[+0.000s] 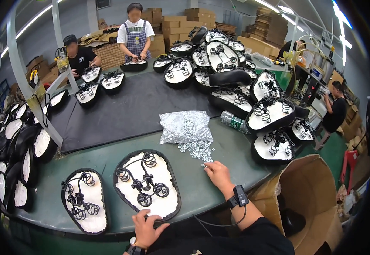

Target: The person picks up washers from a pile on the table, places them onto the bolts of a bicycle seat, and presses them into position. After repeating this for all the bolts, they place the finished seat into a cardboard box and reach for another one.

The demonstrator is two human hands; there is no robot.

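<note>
From where I stand, the near saddle [157, 172] lies underside up on the green worktable [202, 193], in front of the person; its white base faces the ceiling, and its black spring frame [145, 199] stands above it; a second saddle [94, 191] lies apart to its left, likewise upturned.

The left hand [146, 229] is spread, fingers at the near saddle's closest edge, closed on nothing; the right hand [219, 175] has thumb and forefinger drawn almost together at the border of the loose metal rings [197, 149] (whether one sits between them, I cannot tell); the rings spill from a clear plastic bag [172, 131].

Handling, in my judgement: the saddle is moderately heavy, stiff in base and frame, softer under its black cover; the rim offers the surest hold, since the coils may catch fingers; the rings look light, hard and slippery, hardly fragile, best pinched singly across their outer edges.
</note>
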